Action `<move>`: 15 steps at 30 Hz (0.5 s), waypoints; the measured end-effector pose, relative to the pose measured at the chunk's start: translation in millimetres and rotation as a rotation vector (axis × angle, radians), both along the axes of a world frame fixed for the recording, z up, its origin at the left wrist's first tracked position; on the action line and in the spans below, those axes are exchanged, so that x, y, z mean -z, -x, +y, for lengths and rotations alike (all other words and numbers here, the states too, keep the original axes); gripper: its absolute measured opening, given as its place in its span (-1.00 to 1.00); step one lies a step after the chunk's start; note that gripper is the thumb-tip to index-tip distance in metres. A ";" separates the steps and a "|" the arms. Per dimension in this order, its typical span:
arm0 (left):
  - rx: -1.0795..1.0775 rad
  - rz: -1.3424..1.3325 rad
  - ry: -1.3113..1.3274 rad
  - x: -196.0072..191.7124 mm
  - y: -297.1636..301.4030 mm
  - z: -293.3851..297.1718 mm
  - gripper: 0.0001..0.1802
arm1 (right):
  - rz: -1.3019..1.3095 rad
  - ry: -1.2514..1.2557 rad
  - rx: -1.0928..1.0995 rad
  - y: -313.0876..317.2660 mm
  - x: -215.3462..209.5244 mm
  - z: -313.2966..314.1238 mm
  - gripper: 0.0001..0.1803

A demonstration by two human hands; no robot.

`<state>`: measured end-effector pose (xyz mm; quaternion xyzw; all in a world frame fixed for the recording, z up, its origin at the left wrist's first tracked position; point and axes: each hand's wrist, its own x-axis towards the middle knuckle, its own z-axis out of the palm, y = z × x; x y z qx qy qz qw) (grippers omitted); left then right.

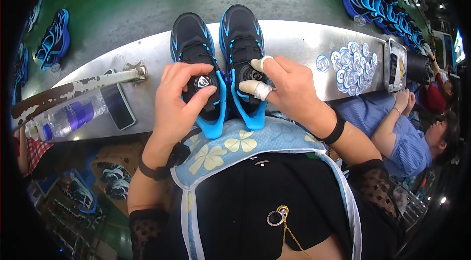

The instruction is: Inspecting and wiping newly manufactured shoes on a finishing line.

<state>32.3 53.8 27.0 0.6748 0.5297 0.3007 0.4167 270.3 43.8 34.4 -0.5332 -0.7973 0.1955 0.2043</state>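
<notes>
The left hand point(181, 95) is curled over the dial point(203, 82) on the tongue of the left shoe point(194, 46), thumb and fingers pinched round its rim. This black shoe with blue trim lies sole-down on the steel bench point(294, 39), toe pointing away from the person, heel tab poking out just below the palm.

The right hand point(289, 88) grips the matching dial point(257, 76) on the right shoe point(241, 34) — two of its fingertips point(255, 88) wear white tape or cots, and they close on the dial from the side. The two shoes stand side by side, touching or nearly so between the hands.

Beyond the right hand, further along the bench, sits a heap of round blue-and-white discs point(351, 66) — probably stickers or caps, too small to be sure. Out past the left hand lie a dark phone point(117, 105) and, just beside it, a clear water bottle point(66, 118) on its side.
</notes>
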 end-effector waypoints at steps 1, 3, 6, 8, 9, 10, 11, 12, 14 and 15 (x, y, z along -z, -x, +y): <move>0.009 0.002 0.045 -0.7 2.8 -0.2 -0.68 | -0.036 0.006 0.007 0.2 -0.1 0.3 -0.52; 0.021 0.008 -0.010 2.7 3.5 -0.2 -0.67 | 0.093 0.147 -0.046 -5.7 -12.7 11.8 -0.52; 0.007 0.084 -0.106 -4.7 -6.6 -1.9 -0.67 | 0.208 0.226 -0.099 -7.2 -10.1 12.9 -0.53; -0.030 0.156 -0.147 -7.6 -7.8 -1.4 -0.69 | 0.177 0.088 -0.038 1.4 -1.6 2.8 -0.56; 0.039 0.111 -0.057 -5.1 -5.1 2.4 -0.66 | 0.179 0.088 -0.041 1.8 0.5 -2.9 -0.56; 0.100 0.073 0.033 -2.6 0.6 6.0 -0.63 | 0.185 0.096 0.008 2.9 3.2 -6.3 -0.56; 0.090 0.081 0.033 -0.5 8.1 10.1 -0.63 | 0.191 0.105 0.055 3.1 4.3 -6.9 -0.55; 0.156 -0.037 0.075 1.3 16.8 14.3 -0.59 | 0.203 0.066 -0.004 -0.7 3.9 -0.3 -0.55; 0.179 -0.197 0.047 -2.0 19.5 13.4 -0.53 | 0.189 0.190 -0.042 -3.7 -14.4 13.6 -0.60; 0.161 -0.107 -0.088 -9.6 13.9 15.3 -0.55 | 0.163 0.178 -0.066 -3.7 -19.0 20.9 -0.62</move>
